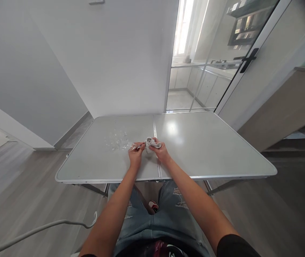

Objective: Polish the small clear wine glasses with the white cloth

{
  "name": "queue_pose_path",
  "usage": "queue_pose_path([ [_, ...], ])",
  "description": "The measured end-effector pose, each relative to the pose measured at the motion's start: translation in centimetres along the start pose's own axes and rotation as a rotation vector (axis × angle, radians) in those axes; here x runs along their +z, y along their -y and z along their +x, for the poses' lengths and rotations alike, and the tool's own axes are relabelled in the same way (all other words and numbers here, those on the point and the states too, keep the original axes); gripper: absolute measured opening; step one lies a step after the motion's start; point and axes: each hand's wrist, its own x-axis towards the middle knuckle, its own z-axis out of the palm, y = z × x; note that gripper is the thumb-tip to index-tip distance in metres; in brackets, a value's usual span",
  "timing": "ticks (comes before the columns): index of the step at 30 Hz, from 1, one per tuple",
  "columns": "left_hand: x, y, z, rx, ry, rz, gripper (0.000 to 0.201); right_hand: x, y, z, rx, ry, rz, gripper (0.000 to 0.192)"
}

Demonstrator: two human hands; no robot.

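Just above the near middle of the table, my two hands are close together. My right hand (pixel 161 151) is closed round a bunched whitish-grey cloth (pixel 150 142), part of it rolled up at the top. My left hand (pixel 136 154) is closed in a pinch right beside the cloth. A small shiny, partly clear thing (pixel 135 146) shows at its fingers; its kind is too small to tell. Left of my hands, crumpled or scattered clear, glinting material (pixel 118 140) lies on the table, perhaps thin plastic.
The pale folding table (pixel 208 153) has a metal rim and a seam down its middle. Behind it stand a white wall (pixel 120 60) and a glass door (pixel 203 71) with a black handle (pixel 249 60). A grey hose (pixel 48 225) runs at the lower left.
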Motion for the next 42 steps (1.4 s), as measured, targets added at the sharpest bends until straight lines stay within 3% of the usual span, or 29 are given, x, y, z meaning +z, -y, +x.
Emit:
queue_pose_path([
  [4, 0.1, 0.1, -0.1, -0.036, 0.014, -0.014, 0.031, -0.3, -0.3, 0.0, 0.019, -0.028, -0.041, 0.021],
  [9, 0.4, 0.0, -0.5, -0.007, 0.048, 0.024, 0.03, -0.3, -0.4, 0.1, 0.036, -0.182, -0.021, 0.033],
  [12, 0.4, 0.0, -0.4, 0.023, -0.011, 0.085, 0.029, 0.0, -0.3, 0.0, 0.113, -0.143, 0.058, 0.04],
  [16, 0.2, 0.4, -0.3, 0.027, -0.021, 0.133, 0.029, 0.0, -0.2, -0.2, 0.169, -0.127, 0.134, 0.029],
  [23, 0.5, 0.8, -0.4, 0.105, 0.111, 0.208, 0.029, -0.4, -0.4, 0.3, 0.175, -0.321, 0.181, 0.024],
  [30, -0.2, 2.2, -0.1, 0.155, 0.106, 0.36, 0.041, 0.2, 0.6, -0.3, 0.151, -0.076, 0.037, 0.035],
  [33, -0.2, 2.2, -0.1, 0.209, 0.173, 0.52, 0.041, 0.3, 0.8, -0.2, 0.111, -0.094, -0.027, 0.029],
  [37, 0.4, 1.5, -0.5, 0.232, 0.319, 0.667, 0.032, 0.0, 0.3, 0.0, 0.169, -0.071, -0.086, 0.038],
  [42, 0.7, 1.5, -0.7, 0.263, 0.346, 0.742, 0.028, -0.4, -0.4, 0.1, 0.188, -0.056, -0.107, 0.038],
])
